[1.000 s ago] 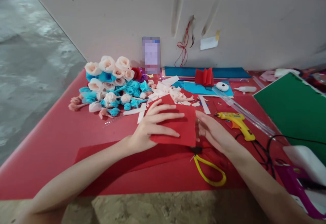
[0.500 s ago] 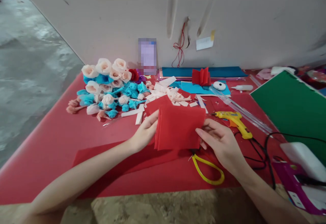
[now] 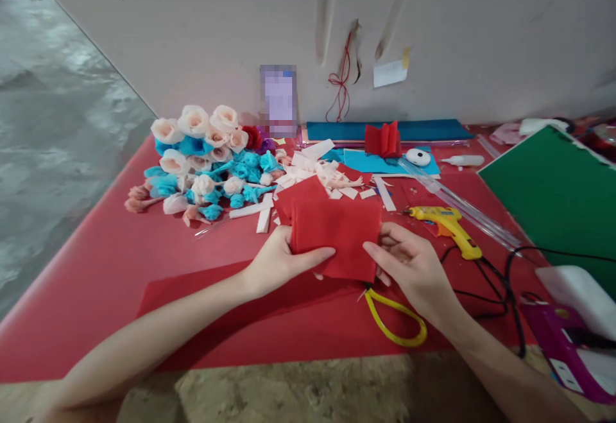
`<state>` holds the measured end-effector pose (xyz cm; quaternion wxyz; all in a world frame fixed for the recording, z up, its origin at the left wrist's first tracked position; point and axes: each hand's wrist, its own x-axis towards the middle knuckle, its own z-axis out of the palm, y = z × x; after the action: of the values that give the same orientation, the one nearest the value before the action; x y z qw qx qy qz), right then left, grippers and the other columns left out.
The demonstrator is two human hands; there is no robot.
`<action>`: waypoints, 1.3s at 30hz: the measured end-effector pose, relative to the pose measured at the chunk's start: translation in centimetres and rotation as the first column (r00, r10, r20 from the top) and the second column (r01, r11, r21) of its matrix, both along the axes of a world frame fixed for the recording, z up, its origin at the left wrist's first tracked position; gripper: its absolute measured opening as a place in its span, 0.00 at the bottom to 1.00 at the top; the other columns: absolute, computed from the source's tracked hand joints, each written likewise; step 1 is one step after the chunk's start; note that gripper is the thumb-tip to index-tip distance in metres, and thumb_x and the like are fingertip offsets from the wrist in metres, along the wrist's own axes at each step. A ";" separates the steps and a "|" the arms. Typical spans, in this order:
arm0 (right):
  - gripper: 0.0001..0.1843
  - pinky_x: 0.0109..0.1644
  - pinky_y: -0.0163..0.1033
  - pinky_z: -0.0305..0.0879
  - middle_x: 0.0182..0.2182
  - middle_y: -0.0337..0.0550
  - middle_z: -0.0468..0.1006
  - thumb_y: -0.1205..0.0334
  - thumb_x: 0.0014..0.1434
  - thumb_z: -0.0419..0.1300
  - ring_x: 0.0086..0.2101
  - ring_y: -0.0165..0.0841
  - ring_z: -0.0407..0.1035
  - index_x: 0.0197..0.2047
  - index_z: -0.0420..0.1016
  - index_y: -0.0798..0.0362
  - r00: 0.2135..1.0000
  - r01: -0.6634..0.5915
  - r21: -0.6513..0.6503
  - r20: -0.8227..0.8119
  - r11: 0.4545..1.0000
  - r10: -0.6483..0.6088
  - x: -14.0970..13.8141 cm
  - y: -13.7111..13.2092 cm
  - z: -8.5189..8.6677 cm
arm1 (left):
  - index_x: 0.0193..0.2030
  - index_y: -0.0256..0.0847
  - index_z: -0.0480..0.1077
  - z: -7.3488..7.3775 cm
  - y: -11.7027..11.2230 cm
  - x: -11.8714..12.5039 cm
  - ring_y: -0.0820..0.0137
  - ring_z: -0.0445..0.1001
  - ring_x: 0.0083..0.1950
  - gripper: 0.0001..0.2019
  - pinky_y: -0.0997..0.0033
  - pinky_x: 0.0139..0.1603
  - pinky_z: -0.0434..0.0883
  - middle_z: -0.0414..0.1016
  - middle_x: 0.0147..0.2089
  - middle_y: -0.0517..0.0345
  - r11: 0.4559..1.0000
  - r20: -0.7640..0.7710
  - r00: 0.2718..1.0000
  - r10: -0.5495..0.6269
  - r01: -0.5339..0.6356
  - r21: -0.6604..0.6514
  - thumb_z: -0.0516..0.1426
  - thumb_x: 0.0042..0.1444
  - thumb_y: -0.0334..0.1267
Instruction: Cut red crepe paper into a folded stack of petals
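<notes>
Now I pinch the folded red paper point(image 3: 337, 237) just above the worktop point(image 3: 96, 269), left hand point(image 3: 279, 259) and right hand point(image 3: 409, 266) fingers clamped on opposite edges; keeping layers aligned matters, I judge.

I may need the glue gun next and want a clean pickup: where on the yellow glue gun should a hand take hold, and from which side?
Probably the handle end of the yellow glue gun, reached by the right hand from the near right. It lies flat on the red table cover with its nozzle pointing left and its handle angled toward the person. The black cord trails off that end, so lift clear of it.
</notes>
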<state>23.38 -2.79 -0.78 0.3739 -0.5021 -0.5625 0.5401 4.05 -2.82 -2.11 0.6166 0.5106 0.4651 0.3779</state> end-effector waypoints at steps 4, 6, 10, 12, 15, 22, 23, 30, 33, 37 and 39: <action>0.09 0.26 0.32 0.62 0.24 0.38 0.70 0.56 0.51 0.60 0.25 0.28 0.66 0.28 0.68 0.51 0.997 -0.056 0.055 0.063 0.997 0.052 0.1 0.0 0.0 | 0.30 0.35 0.71 -0.2 0.2 0.0 0.70 0.75 0.22 0.10 0.73 0.26 0.76 0.77 0.25 0.58 0.999 0.026 0.999 0.027 -0.027 0.034 0.61 0.49 0.42; 0.10 0.25 0.33 0.61 0.21 0.36 0.67 0.55 0.51 0.61 0.23 0.28 0.63 0.26 0.66 0.51 0.993 -0.011 0.107 0.118 0.994 -0.002 0.1 0.0 0.0 | 0.32 0.35 0.70 -0.4 0.2 -0.1 0.69 0.76 0.22 0.11 0.72 0.26 0.75 0.77 0.24 0.58 0.999 0.017 1.000 0.024 -0.025 0.046 0.60 0.51 0.42; 0.07 0.24 0.33 0.59 0.20 0.34 0.64 0.59 0.54 0.59 0.21 0.26 0.59 0.29 0.64 0.50 0.962 0.127 0.344 0.185 0.930 -0.200 -0.2 -0.7 -0.4 | 0.25 0.36 0.66 -0.7 0.2 -0.3 0.73 0.71 0.18 0.13 0.76 0.22 0.70 0.71 0.18 0.61 0.977 -0.160 0.983 0.092 -0.058 0.204 0.55 0.56 0.43; 0.06 0.30 0.34 0.64 0.29 0.39 0.70 0.61 0.54 0.59 0.27 0.28 0.64 0.36 0.67 0.50 0.963 0.060 0.424 0.214 0.904 -0.165 -0.6 -1.4 -1.0 | 0.24 0.36 0.66 -0.8 0.2 -0.5 0.75 0.69 0.19 0.13 0.77 0.22 0.68 0.68 0.18 0.62 0.913 -0.300 0.936 0.187 -0.053 0.404 0.52 0.58 0.40; 0.26 0.47 0.40 0.66 0.52 0.49 0.67 0.59 0.52 0.61 0.45 0.35 0.67 0.54 0.62 0.49 0.982 -0.066 0.398 0.191 0.915 -0.012 -1.2 -2.3 -2.2 | 0.43 0.35 0.69 -0.9 0.1 -0.7 0.72 0.71 0.26 0.14 0.74 0.29 0.69 0.72 0.26 0.58 0.763 -0.434 0.893 0.115 0.200 0.614 0.51 0.58 0.42; 0.20 0.51 0.41 0.67 0.46 0.44 0.75 0.54 0.55 0.59 0.47 0.36 0.69 0.52 0.67 0.48 0.989 -0.013 -0.024 -0.150 1.000 0.010 -1.5 -2.0 -1.8 | 0.62 0.36 0.53 -0.9 -0.5 -0.2 0.66 0.71 0.38 0.25 0.67 0.40 0.71 0.72 0.38 0.52 0.623 -0.637 0.762 0.118 0.443 0.645 0.50 0.59 0.40; 0.19 0.50 0.42 0.68 0.43 0.44 0.76 0.54 0.55 0.58 0.46 0.37 0.70 0.49 0.69 0.49 0.985 0.025 -0.076 -0.166 0.997 -0.037 -1.5 -1.8 -1.3 | 0.61 0.38 0.55 -1.0 -0.4 -0.2 0.67 0.71 0.40 0.23 0.66 0.42 0.71 0.72 0.39 0.52 0.618 -0.628 0.762 0.156 0.421 0.664 0.50 0.59 0.38; 0.09 0.45 0.41 0.70 0.32 0.43 0.78 0.54 0.54 0.58 0.36 0.37 0.73 0.34 0.75 0.49 0.959 0.062 -0.169 -0.263 0.984 -0.105 -0.6 -1.1 0.1 | 0.55 0.42 0.61 -1.4 0.8 -0.6 0.63 0.68 0.53 0.21 0.62 0.54 0.68 0.67 0.52 0.48 0.882 -0.092 0.993 0.071 -0.019 0.472 0.54 0.57 0.46; 0.11 0.43 0.40 0.71 0.31 0.41 0.77 0.53 0.54 0.59 0.34 0.35 0.73 0.36 0.75 0.51 0.967 0.032 -0.168 -0.245 0.985 -0.073 -0.6 -1.1 -0.3 | 0.45 0.39 0.70 -1.1 0.4 -0.4 0.62 0.74 0.46 0.19 0.64 0.47 0.72 0.76 0.44 0.50 0.965 0.047 0.970 -0.240 0.233 0.124 0.54 0.56 0.51; 0.11 0.37 0.36 0.70 0.28 0.39 0.76 0.53 0.55 0.58 0.32 0.33 0.72 0.35 0.73 0.52 0.994 -0.036 -0.134 -0.104 0.990 0.022 -0.7 -1.1 -0.6 | 0.45 0.38 0.71 -1.0 -0.3 0.3 0.63 0.76 0.45 0.16 0.68 0.43 0.74 0.77 0.44 0.52 0.972 0.069 0.970 -0.232 0.233 -0.011 0.59 0.53 0.46; 0.12 0.32 0.34 0.68 0.24 0.38 0.74 0.52 0.55 0.58 0.29 0.31 0.70 0.30 0.71 0.53 1.000 -0.022 -0.059 -0.012 0.998 0.022 -0.6 -0.9 -0.8 | 0.46 0.38 0.70 -1.2 -0.4 0.5 0.64 0.75 0.46 0.16 0.69 0.43 0.74 0.77 0.46 0.52 0.986 0.071 0.983 -0.169 0.169 -0.002 0.58 0.54 0.44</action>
<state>22.82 -3.66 -1.57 0.3561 -0.5036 -0.5495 0.5636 4.55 -3.24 -3.34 0.6646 0.5319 0.3996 0.3400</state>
